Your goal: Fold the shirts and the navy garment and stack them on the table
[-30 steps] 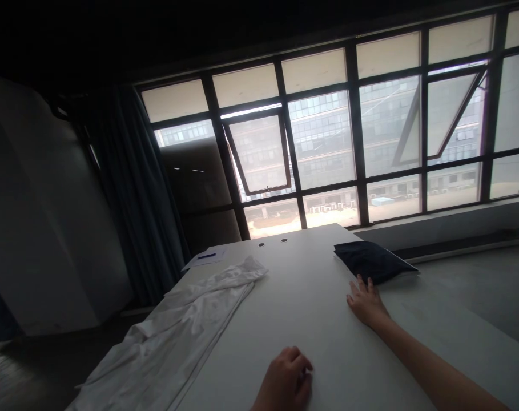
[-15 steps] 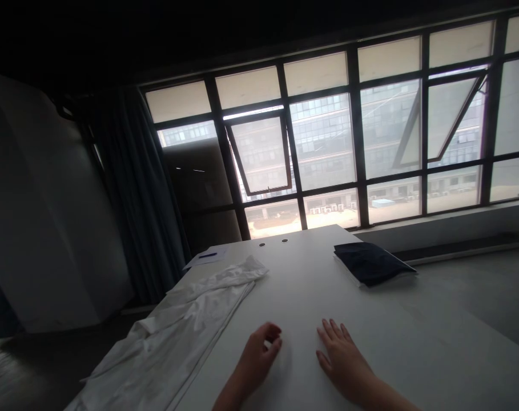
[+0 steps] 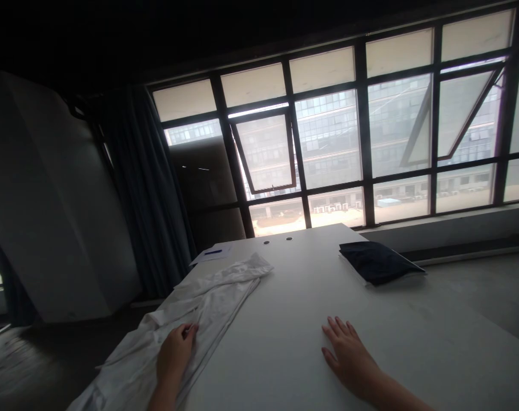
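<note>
A crumpled white garment [image 3: 216, 302] lies along the left side of the white table [image 3: 280, 331], one end stretching toward the far edge. My left hand [image 3: 176, 348] is over it, thumb and fingers closed in a pinch on the fabric, where a small fold rises at the fingertips. On the bare tabletop to the right rests my right hand [image 3: 347, 354], palm down with fingers spread and nothing in it. The garment's near end runs out at the bottom of the view.
A folded dark navy cloth [image 3: 377, 262] sits near the table's right edge, with something white under it. Paper with a pen [image 3: 213, 252] lies at the far left corner. Beyond are two cable holes [image 3: 289, 238], a blue curtain [image 3: 145, 188] and windows, some tilted out.
My left hand has moved left from the bare tabletop onto the white garment and closed on its fabric. My right hand stays flat on the table. The view has turned slightly left.
</note>
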Motion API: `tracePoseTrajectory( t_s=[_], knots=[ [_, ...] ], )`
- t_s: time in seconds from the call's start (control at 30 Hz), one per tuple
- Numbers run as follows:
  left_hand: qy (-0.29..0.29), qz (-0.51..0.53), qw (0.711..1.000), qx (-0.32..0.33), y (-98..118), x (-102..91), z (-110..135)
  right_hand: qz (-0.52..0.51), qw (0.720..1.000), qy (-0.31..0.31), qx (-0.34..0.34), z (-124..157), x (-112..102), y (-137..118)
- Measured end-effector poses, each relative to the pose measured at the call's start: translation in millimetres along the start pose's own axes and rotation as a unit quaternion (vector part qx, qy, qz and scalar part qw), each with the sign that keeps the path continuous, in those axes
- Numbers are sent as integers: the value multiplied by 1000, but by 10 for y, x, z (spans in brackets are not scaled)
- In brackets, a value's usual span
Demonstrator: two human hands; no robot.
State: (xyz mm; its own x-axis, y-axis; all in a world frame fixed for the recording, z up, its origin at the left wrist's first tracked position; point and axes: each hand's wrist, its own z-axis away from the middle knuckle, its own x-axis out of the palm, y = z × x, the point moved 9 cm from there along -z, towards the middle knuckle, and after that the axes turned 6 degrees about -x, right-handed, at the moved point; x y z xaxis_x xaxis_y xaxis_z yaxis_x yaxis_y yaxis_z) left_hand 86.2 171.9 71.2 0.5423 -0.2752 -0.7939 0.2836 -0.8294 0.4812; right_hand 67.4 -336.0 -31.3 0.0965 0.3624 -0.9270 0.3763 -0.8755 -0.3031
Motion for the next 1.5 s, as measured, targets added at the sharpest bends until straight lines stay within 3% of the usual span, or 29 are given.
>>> tracePoseTrajectory(
  t_s=[0.1, 0.23, 0.27, 0.37, 0.47, 0.53, 0.6, 0.67, 0.7, 0.77, 0.83, 0.9, 0.97, 1.07, 1.13, 1.3, 1.4, 1.5],
  knots=[
    [9, 0, 999, 51, 290, -43, -6, -6, 1000, -6, -1, 0, 16, -1],
    [-6, 11, 989, 145, 1033, -233, 140, -31, 999, 10, 8, -2, -26, 12],
    [-28, 12, 984, 178, 1268, -277, 244, -45, 999, 24, 12, -6, -54, 26],
    [-166, -10, 942, 290, 1946, -254, 791, -111, 990, 80, 23, -24, -160, 117],
    [-282, -57, 900, 328, 2299, -82, 1458, -192, 969, 150, 37, -37, -268, 264],
    [-355, -97, 869, 331, 2361, 142, 1886, -229, 953, 192, 49, -31, -327, 352],
    [-445, -165, 830, 292, 2258, 429, 2231, -246, 943, 216, 54, -19, -363, 387],
    [-508, -160, 797, 284, 2235, 609, 2463, -249, 942, 220, 46, -10, -379, 359],
    [-512, -141, 795, 292, 2267, 653, 2491, -249, 943, 218, 38, -6, -384, 331],
    [-447, -91, 830, 320, 2379, 643, 2335, -246, 946, 210, 26, 3, -386, 282],
    [-321, -86, 887, 321, 2401, 568, 1993, -245, 948, 200, 23, 8, -382, 263],
    [-207, -122, 926, 292, 2300, 512, 1651, -243, 951, 191, 25, 7, -375, 268],
    [-181, -171, 935, 253, 2132, 566, 1430, -239, 953, 184, 23, -1, -373, 277],
    [-209, -199, 928, 236, 2018, 658, 1362, -227, 957, 179, 11, -14, -380, 277],
    [-218, -196, 922, 253, 2105, 638, 1462, -212, 959, 185, -4, -11, -401, 252],
    [-234, -125, 900, 345, 2638, 461, 2053, -153, 955, 214, -138, 111, -543, -114],
    [-317, -98, 856, 396, 2845, 536, 2487, -111, 945, 194, -241, 242, -601, -474],
    [-408, -108, 809, 410, 2873, 677, 2751, -98, 936, 135, -311, 304, -589, -712]
  ],
)
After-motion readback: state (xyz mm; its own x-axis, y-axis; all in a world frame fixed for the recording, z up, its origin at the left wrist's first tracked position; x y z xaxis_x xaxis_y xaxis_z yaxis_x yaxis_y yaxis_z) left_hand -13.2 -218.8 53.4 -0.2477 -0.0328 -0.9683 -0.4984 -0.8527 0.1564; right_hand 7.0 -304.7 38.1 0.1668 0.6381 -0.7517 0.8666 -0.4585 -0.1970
